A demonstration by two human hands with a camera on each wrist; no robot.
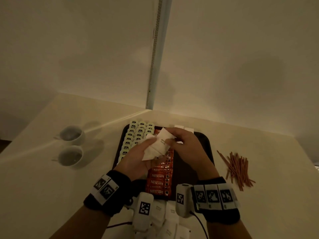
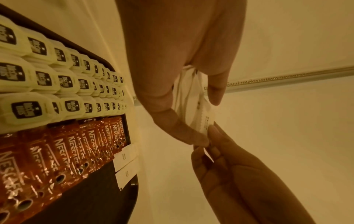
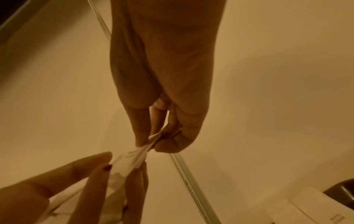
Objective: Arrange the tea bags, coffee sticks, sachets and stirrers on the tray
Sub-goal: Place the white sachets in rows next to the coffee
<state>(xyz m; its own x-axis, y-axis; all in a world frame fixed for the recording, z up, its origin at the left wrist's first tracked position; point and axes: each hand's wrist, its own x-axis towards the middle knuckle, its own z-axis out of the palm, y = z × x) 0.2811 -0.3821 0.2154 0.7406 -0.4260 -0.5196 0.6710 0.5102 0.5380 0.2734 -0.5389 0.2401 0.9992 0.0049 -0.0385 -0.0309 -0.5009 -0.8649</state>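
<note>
A dark tray (image 1: pixel 203 147) lies on the table before me. Pale green tea bags (image 1: pixel 136 133) fill its left side in rows, and a column of red Nescafe coffee sticks (image 1: pixel 159 180) runs down its middle. Two white sachets (image 1: pixel 183 127) lean at the tray's far edge. Above the tray my left hand (image 1: pixel 138 156) grips a bunch of white sugar sachets (image 1: pixel 158 145). My right hand (image 1: pixel 183 144) pinches the top sachet (image 3: pixel 145 145) of that bunch between thumb and fingertips. Brown stirrers (image 1: pixel 236 169) lie loose on the table right of the tray.
Two white cups (image 1: pixel 72 135) with dark drink stand on the table to the left. More white sachets (image 1: pixel 165 219) lie at the near edge between my wrists. A wall corner with a metal strip (image 1: pixel 155 54) rises behind the table.
</note>
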